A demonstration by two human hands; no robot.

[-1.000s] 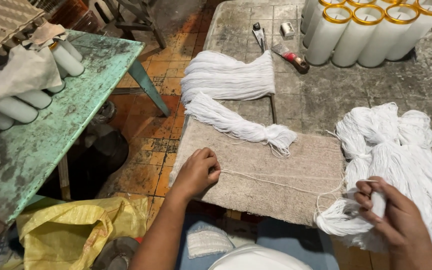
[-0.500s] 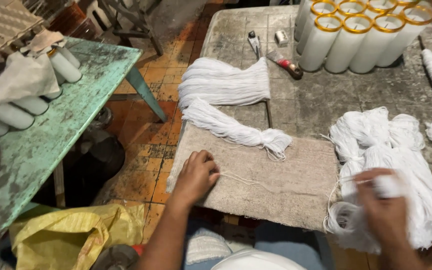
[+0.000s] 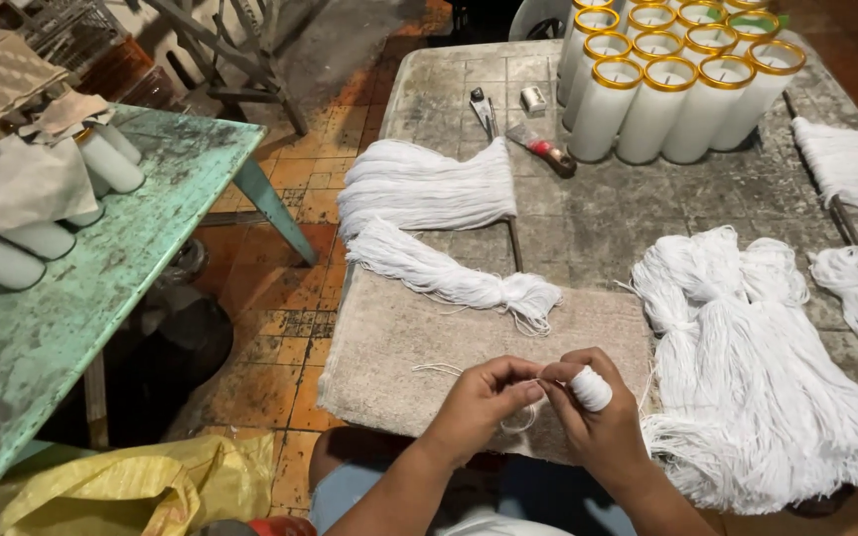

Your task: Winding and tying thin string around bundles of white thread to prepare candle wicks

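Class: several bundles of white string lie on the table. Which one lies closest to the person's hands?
The big loose bundle just beside the right hand; the other bundles lie farther up the table.

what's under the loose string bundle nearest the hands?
The string bundle lies partly on a beige cloth mat, its upper end on the grey tiled table. The mat covers the table beneath; whatever is under the mat is hidden.
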